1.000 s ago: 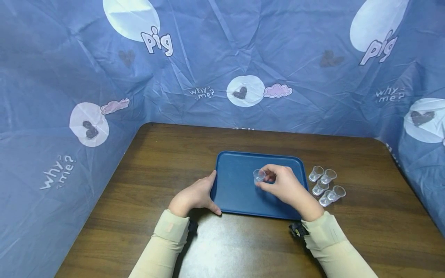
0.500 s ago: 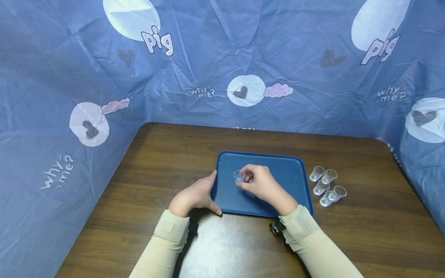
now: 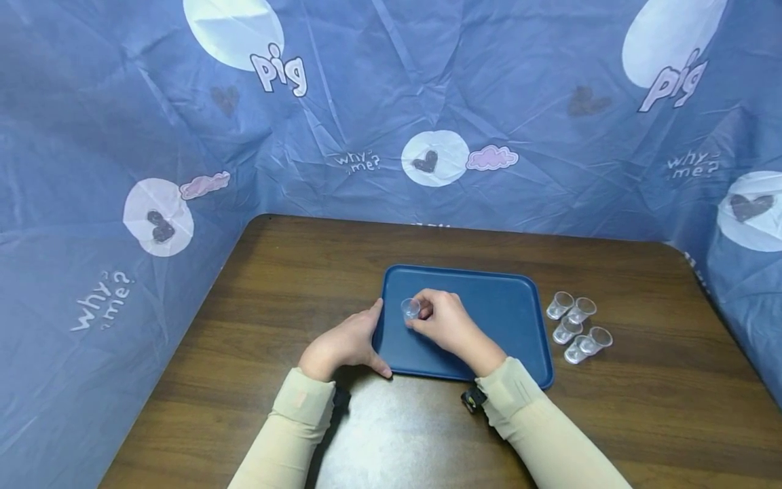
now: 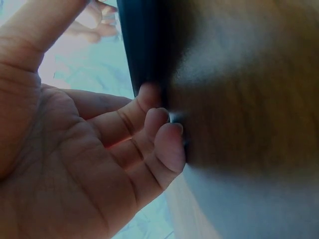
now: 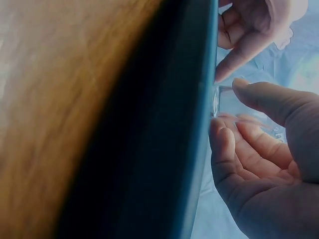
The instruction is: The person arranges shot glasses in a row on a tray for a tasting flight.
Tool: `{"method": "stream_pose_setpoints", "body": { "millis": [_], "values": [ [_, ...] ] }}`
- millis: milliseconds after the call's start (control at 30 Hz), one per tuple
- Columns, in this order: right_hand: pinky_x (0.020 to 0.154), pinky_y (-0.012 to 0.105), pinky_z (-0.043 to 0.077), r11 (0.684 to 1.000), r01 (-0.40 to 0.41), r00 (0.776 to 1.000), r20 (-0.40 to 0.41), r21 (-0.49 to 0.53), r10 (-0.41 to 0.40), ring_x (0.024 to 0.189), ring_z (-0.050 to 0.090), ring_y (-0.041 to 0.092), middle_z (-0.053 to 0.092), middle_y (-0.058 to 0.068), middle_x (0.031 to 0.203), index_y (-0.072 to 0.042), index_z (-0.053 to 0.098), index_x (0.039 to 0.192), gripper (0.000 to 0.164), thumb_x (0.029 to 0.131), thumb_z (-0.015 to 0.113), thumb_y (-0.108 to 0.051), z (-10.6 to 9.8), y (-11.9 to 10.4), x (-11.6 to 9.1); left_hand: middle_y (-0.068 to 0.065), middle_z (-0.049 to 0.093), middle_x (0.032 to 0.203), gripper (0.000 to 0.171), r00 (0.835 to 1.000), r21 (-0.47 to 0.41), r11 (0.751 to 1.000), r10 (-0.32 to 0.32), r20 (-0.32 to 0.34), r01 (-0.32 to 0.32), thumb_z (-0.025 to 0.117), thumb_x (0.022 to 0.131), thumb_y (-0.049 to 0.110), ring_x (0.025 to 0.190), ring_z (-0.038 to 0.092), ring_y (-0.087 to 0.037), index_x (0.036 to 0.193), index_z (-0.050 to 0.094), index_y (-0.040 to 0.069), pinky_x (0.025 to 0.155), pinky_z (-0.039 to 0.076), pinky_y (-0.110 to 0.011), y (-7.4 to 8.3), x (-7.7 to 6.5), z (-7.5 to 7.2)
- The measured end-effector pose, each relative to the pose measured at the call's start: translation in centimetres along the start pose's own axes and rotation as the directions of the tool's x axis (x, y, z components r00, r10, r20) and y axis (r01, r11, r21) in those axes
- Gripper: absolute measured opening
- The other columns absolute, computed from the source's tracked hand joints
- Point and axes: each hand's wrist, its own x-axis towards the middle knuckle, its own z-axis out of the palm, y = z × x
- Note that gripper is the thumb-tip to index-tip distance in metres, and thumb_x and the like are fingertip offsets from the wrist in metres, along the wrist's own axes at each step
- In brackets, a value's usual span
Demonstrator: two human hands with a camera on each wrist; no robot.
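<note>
My right hand (image 3: 447, 322) pinches a small clear cup (image 3: 410, 309) between thumb and fingers over the left half of a blue tray (image 3: 489, 302). The cup is upright; in the right wrist view its thick base (image 5: 216, 101) is right at the tray surface, behind the rim. My left hand (image 3: 348, 343) rests at the tray's left side, fingers straight along the left edge and thumb by the front left corner. In the left wrist view its fingertips (image 4: 169, 147) lie against the tabletop beside the dark tray edge.
Several more small clear cups (image 3: 566, 329) stand in a cluster on the brown wooden table (image 3: 293, 272), just right of the tray. A blue printed cloth (image 3: 342, 102) hangs behind the table and along both sides.
My right hand has carried the cup leftward across the tray, slowing over the last half second. My left hand has kept its place at the tray's left edge.
</note>
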Motion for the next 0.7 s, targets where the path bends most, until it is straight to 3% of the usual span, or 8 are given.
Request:
{"method": "stream_pose_setpoints", "body": {
  "millis": [700],
  "values": [
    [0.071, 0.031, 0.056, 1.0, -0.015, 0.999, 0.046, 0.015, 0.015, 0.079, 0.064, 0.01, 0.067, -0.002, 0.085, -0.006, 0.072, 0.102, 0.025, 0.084, 0.087, -0.014, 0.64, -0.41, 0.49, -0.027, 0.033, 0.157, 0.138, 0.999, 0.006, 0.999, -0.033, 0.014, 0.033, 0.1, 0.062, 0.035, 0.142, 0.036, -0.036, 0.159, 0.011, -0.008, 0.115, 0.031, -0.045, 0.28, 0.01, -0.08]
  ]
}}
